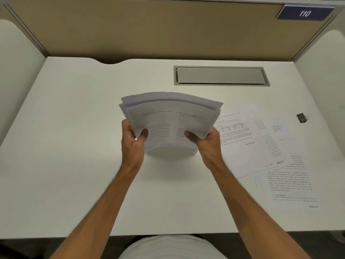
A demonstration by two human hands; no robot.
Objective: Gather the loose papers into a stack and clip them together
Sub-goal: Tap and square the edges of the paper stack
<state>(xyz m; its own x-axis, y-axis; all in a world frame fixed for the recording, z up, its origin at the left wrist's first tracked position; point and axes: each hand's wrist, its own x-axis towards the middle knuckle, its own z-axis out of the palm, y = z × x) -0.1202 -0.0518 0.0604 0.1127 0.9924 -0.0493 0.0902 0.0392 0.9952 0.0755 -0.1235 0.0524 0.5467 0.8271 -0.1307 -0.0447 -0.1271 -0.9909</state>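
Note:
A stack of printed white papers [170,118] is held up over the middle of the white desk [74,128], its lower edge resting on the desktop and its sheets bowed. My left hand [133,144] grips the stack's left side, thumb on the front sheet. My right hand [209,144] grips its right side the same way. Several loose printed papers [261,146] lie flat and overlapping on the desk to the right. A black binder clip [302,117] lies by itself at the far right.
A grey cable hatch [220,75] is set into the desk behind the stack. Tan partition walls [149,28] close off the back and sides, with a sign reading 110 [305,13] at the top right.

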